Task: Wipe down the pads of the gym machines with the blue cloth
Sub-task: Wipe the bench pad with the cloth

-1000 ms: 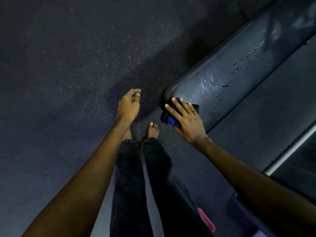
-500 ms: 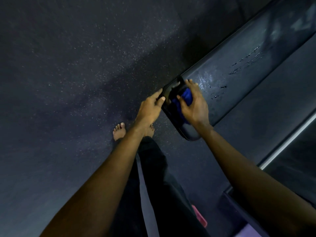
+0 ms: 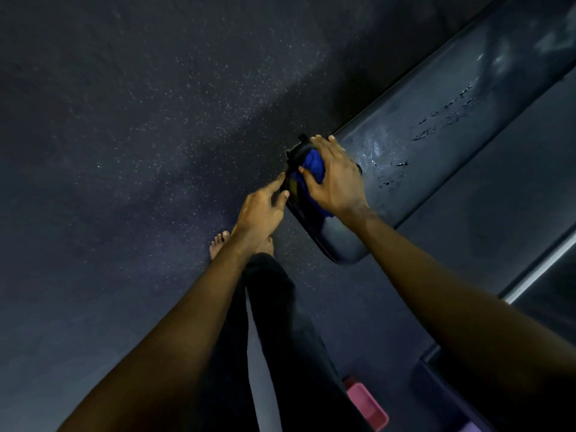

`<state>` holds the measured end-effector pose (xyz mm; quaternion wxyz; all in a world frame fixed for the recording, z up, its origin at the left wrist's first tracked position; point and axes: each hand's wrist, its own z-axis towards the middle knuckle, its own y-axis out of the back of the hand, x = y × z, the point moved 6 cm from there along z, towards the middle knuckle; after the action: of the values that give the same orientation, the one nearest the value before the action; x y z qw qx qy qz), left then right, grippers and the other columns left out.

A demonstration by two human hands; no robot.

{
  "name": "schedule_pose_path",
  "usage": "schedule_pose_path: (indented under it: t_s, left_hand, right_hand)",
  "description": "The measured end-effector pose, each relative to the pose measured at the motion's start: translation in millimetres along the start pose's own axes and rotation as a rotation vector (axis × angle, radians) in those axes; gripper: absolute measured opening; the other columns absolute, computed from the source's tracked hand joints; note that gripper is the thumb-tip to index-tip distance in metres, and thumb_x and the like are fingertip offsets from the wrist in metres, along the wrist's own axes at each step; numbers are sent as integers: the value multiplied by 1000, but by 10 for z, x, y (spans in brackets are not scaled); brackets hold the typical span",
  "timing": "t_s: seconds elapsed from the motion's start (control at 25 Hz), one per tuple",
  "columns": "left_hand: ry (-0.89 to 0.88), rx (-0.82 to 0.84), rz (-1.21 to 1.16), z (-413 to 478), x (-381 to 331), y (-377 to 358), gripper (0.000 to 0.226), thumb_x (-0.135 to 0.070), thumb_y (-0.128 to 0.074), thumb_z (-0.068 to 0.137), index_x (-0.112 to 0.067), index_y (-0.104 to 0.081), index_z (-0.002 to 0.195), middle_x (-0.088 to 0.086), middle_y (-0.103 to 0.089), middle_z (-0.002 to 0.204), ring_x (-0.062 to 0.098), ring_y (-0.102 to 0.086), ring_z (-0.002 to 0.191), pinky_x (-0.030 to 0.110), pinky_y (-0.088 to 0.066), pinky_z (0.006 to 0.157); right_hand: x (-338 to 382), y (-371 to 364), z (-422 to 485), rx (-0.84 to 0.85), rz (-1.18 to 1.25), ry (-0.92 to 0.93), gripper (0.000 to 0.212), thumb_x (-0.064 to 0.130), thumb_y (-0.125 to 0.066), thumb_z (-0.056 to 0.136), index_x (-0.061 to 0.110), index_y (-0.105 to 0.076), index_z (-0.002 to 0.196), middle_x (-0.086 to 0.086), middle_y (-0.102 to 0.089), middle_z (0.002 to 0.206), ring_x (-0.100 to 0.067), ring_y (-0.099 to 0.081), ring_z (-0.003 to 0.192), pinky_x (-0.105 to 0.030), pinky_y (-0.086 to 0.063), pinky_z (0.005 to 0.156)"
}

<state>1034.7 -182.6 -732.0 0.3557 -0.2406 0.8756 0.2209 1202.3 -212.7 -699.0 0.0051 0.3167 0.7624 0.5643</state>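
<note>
A long black bench pad (image 3: pixel 436 126) runs diagonally from the middle to the upper right, its surface shiny with wet streaks and droplets. My right hand (image 3: pixel 336 179) holds the bunched blue cloth (image 3: pixel 313 165) against the pad's near rounded end, with thumb and fingers wrapped round it. Much of the cloth is hidden under the palm. My left hand (image 3: pixel 258 213) reaches in from the left. Its straight index finger and thumb touch the left edge of the pad's end, just beside the cloth.
Dark speckled rubber floor (image 3: pixel 140 135) fills the left and top. My legs in dark trousers and a bare foot (image 3: pixel 219 243) stand below the pad's end. A pale metal bar (image 3: pixel 542 269) slants at the right edge. A pink object (image 3: pixel 367 406) lies at the bottom beside a dark frame.
My right hand has carried the cloth from the pad's near corner up along its rounded end. My left hand has come over from open air to touch the pad's edge.
</note>
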Motion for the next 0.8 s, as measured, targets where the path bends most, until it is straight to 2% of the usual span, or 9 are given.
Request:
schedule_pose_path:
  t_s: [0.12,0.24,0.32,0.44,0.56,0.72,0.8]
  left_hand:
    - [-48,-49,-40,52,-84,11,45,-20,-42,107,-25,-42,152,-1,-50,151,16,-45,139,24,-35,114]
    - [-146,9,34,181,-259,-105,50,-21,-37,109,-18,-29,158,0,-33,162,13,-30,148,24,-23,120]
    - [-148,81,148,263,-345,-237,56,-29,-36,109,-17,-17,161,4,-22,166,17,-21,152,30,-17,123]
    - [-98,136,328,439,-458,-329,63,-36,-33,109,-14,-3,161,10,-12,167,28,-17,152,46,-17,124]
    - [-126,145,520,581,-604,-403,67,-39,-32,109,-12,1,160,15,-12,166,35,-19,150,51,-17,120]
    - [-204,58,679,585,-662,-544,70,-48,-29,107,-13,-2,161,17,-26,158,39,-33,139,57,-28,109]
    - [-210,-9,710,604,-611,-499,70,-50,-27,106,-13,-5,161,17,-32,154,39,-37,135,57,-31,106]
  right_hand:
    - [-19,-110,-492,-137,125,-102,71,31,-63,91,11,-35,154,-4,-36,160,-22,-25,151,-39,-21,123]
    - [-193,-295,-1113,-186,172,-221,75,27,-64,89,11,-33,155,-3,-33,161,-20,-22,152,-36,-18,124]
    - [-336,-319,-1261,-261,203,-410,73,28,-62,91,14,-32,155,0,-32,162,-17,-21,152,-35,-16,124]
    - [-577,-217,-1166,-464,314,-696,67,31,-60,95,13,-34,154,-3,-35,160,-19,-25,151,-43,-23,123]
    - [-618,-209,-1191,-614,374,-847,64,34,-58,97,10,-37,153,-5,-39,158,-21,-30,148,-43,-28,121]
    - [-323,-546,-1704,-583,455,-870,65,31,-60,98,15,-33,155,1,-34,160,-15,-22,151,-40,-25,123]
    - [-485,-511,-1734,-655,568,-1004,62,34,-60,97,21,-36,153,4,-38,158,-13,-29,149,-34,-30,120]
